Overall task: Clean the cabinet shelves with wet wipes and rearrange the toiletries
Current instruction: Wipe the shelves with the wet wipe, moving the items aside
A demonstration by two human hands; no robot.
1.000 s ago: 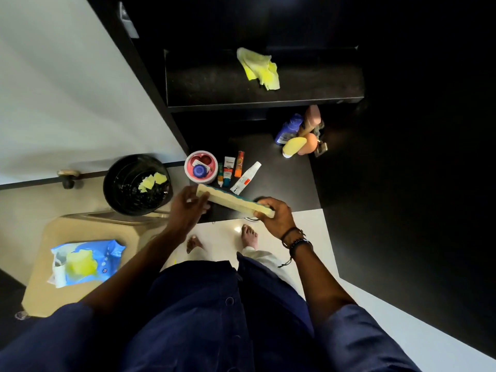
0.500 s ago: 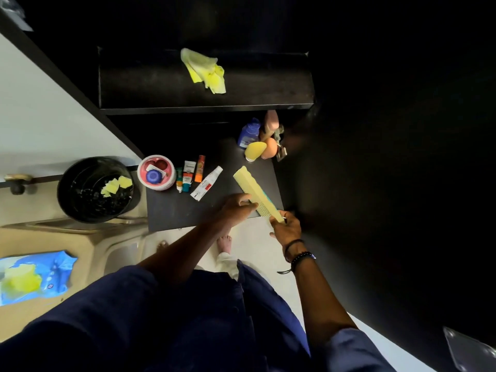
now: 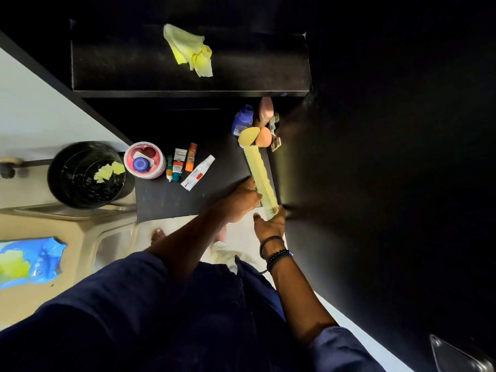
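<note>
A long pale yellow comb (image 3: 259, 176) lies lengthwise along the right side of the black lower shelf (image 3: 161, 200). My left hand (image 3: 245, 198) grips its near half from the left. My right hand (image 3: 269, 224) holds its near end at the shelf's front edge. On the shelf stand a round pink tub (image 3: 144, 160), several small tubes (image 3: 185, 165), a blue bottle (image 3: 243, 120), a pink bottle (image 3: 265, 110), a yellow sponge (image 3: 248, 136) and an orange sponge (image 3: 263, 137). A crumpled yellow wipe (image 3: 192, 51) rests on the upper shelf (image 3: 120, 65).
A black bin (image 3: 86, 174) with used yellow wipes stands at the left, beside a beige surface (image 3: 75, 251). A blue wet-wipe pack (image 3: 29, 260) lies on that surface at the far left. The dark cabinet door (image 3: 375, 157) fills the right side. My bare feet show on the white floor below.
The comb has swung from crosswise in front of me to lengthwise at the shelf's right side, toward the sponges. Both hands moved right with it, and the view shifted right.
</note>
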